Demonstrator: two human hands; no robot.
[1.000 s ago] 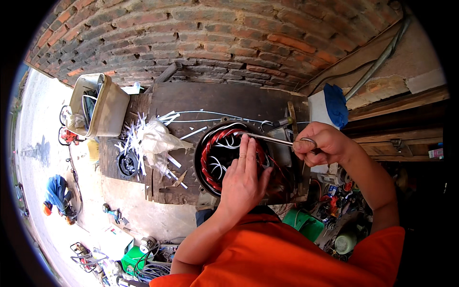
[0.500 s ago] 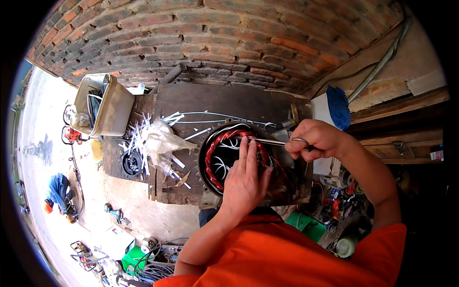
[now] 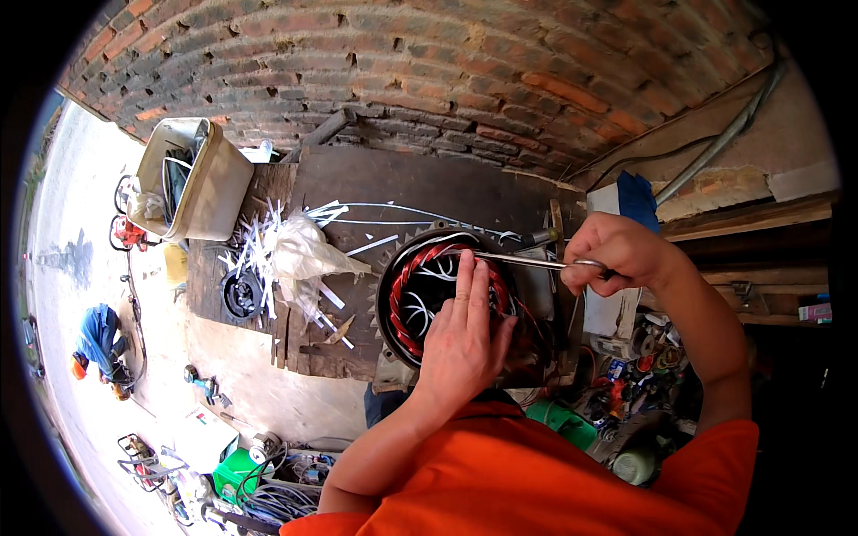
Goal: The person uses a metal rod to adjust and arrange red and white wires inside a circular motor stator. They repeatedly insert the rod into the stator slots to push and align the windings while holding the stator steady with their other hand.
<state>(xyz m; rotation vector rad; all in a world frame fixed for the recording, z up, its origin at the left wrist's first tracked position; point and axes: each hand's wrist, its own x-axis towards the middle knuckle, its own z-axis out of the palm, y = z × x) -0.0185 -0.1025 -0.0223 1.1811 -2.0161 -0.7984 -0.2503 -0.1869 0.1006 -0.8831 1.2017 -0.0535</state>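
A round motor stator (image 3: 382, 313) with a toothed metal housing stands on the dark wooden bench. Inside it runs a ring of red wound coils (image 3: 399, 304), with white strips around its bore. My left hand (image 3: 460, 344) lies over the near right part of the coils, index and middle fingers stretched out and touching the top of the ring. To the right, my right hand (image 3: 626, 248) grips the looped end of a long slim metal tool (image 3: 527, 260). The tool's shaft points left, its tip by my left fingertips. Part of the coils is hidden under my left hand.
White paper strips (image 3: 255, 241) and a plastic bag (image 3: 304, 246) lie left of the stator, near a black round part (image 3: 242, 295). A white bucket (image 3: 214, 183) stands behind them. Beyond rises a brick wall (image 3: 429, 71). Another person (image 3: 100, 335) crouches on the ground at left.
The right hand has drawn slightly right with the tool, and more of its shaft shows. The left fingers remain on the coils. The whole view has shifted a little.
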